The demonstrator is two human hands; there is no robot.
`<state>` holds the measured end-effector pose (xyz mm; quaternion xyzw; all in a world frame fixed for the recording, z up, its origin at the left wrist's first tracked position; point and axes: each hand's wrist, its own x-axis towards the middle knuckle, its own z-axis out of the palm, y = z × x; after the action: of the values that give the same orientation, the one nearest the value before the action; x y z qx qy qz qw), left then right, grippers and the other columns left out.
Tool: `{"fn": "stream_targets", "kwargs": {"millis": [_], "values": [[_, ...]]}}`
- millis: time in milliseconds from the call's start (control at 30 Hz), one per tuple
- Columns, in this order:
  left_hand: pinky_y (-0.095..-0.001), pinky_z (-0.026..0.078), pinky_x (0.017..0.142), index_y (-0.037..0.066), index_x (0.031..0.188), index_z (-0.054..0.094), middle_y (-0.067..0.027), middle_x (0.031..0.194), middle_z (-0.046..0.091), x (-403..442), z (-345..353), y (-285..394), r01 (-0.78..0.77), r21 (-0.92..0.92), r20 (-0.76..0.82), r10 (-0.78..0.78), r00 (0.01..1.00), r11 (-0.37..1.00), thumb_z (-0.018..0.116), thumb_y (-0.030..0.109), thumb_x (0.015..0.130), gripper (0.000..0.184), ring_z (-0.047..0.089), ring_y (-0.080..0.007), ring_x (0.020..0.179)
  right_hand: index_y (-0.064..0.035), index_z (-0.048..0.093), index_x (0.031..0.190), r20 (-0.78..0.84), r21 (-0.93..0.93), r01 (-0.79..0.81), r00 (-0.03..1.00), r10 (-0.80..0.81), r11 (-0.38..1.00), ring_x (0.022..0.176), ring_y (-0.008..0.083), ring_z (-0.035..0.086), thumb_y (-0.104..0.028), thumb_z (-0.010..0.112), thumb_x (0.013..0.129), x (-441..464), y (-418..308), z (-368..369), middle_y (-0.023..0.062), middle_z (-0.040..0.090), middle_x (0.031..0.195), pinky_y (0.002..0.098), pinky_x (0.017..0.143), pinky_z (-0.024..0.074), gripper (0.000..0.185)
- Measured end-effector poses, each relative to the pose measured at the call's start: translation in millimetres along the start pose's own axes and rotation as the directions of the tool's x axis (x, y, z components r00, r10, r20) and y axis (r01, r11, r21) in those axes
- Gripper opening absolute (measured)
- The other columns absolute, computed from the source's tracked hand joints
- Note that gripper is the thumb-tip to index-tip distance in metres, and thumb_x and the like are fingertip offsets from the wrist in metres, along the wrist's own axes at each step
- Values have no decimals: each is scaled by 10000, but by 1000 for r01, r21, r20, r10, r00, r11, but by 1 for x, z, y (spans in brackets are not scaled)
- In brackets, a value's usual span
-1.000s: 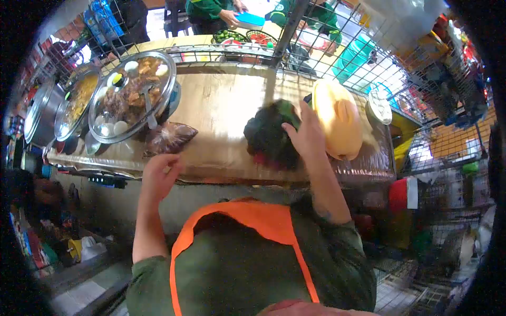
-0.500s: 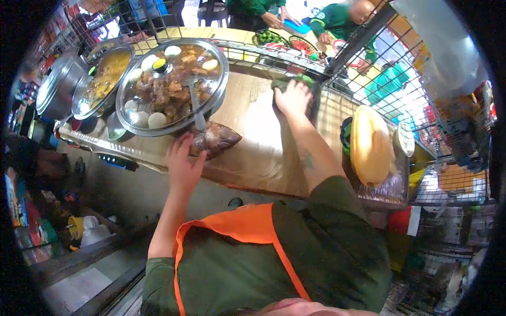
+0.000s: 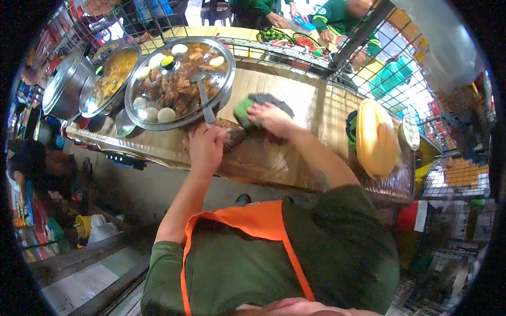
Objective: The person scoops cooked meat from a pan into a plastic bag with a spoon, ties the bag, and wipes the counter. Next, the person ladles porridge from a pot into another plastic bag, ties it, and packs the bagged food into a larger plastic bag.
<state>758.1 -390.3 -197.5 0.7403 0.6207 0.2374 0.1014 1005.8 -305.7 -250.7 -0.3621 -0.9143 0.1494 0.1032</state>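
My right hand (image 3: 270, 118) presses on a dark and green cloth (image 3: 244, 110) on the brown-covered table (image 3: 311, 100), its fingers over the cloth. To its left my left hand (image 3: 206, 145) has its fingers curled round part of a plastic bag with dark brown contents (image 3: 232, 136). The bag lies at the near edge of a large pan with a clear lid (image 3: 182, 87), which shows meat and eggs inside. A metal ladle (image 3: 204, 100) rests on that lid, its handle end just above my left hand.
Left of the large pan stand a lidded pan of yellow food (image 3: 112, 81) and a metal pot (image 3: 63, 87). A yellow oblong container (image 3: 375, 139) and a small white tub (image 3: 409, 132) are at the right. Behind the wire grille (image 3: 363, 31), people in green stand near baskets (image 3: 274, 36).
My right hand has brought the cloth from the table's far side back toward the bag. My left hand has moved slightly right and its fingers have closed on the bag.
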Motion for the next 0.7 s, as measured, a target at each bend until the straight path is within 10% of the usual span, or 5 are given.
{"fn": "stream_targets", "kwargs": {"millis": [167, 367, 500, 567, 700], "values": [[-442, 358, 742, 86, 881, 549, -70, 902, 555, -16, 11, -34, -194, -64, -371, 157, 915, 979, 576, 88, 751, 132, 480, -301, 901, -49, 553, 1163, -78, 585, -71, 986, 144, 808, 1025, 202, 560, -47, 374, 848, -98, -57, 4, 92, 590, 1138, 375, 1003, 322, 362], [-392, 324, 775, 73, 910, 513, -97, 869, 557, -25, -23, -38, -260, -82, -486, 189, 853, 962, 546, 73, 773, 141, 508, -304, 853, -44, 561, 983, 319, 945, -39, 345, 883, -326, 761, 245, 606, -263, 525, 836, -124, -102, -82, 111, 611, 866, 384, 692, 508, 267], [-376, 330, 767, 53, 904, 519, -106, 867, 551, -53, -66, -44, -125, -264, -372, 19, 928, 956, 523, 96, 816, 98, 502, -287, 834, -21, 481, 1119, -149, 855, -463, 210, 966, 232, 1011, 313, 546, -194, 492, 874, -129, -45, -36, 173, 532, 1140, 447, 829, 452, 300], [-364, 338, 757, 44, 919, 522, -103, 849, 543, -69, -78, -59, -76, -310, -358, -42, 933, 948, 524, 104, 823, 113, 492, -275, 816, -16, 503, 1148, -547, 215, -555, 614, 569, 804, 1162, 341, 448, -191, 475, 861, -114, -48, 7, 234, 470, 1234, 393, 967, 361, 337], [-351, 342, 763, 41, 903, 529, -88, 851, 534, -107, -117, -64, -49, -327, -409, -94, 908, 944, 504, 98, 829, 97, 474, -270, 801, -56, 558, 1090, -407, 54, -564, 741, 534, 824, 1231, 361, 369, -26, 505, 752, -38, -64, 7, 220, 385, 1334, 390, 1013, 318, 344]]}}
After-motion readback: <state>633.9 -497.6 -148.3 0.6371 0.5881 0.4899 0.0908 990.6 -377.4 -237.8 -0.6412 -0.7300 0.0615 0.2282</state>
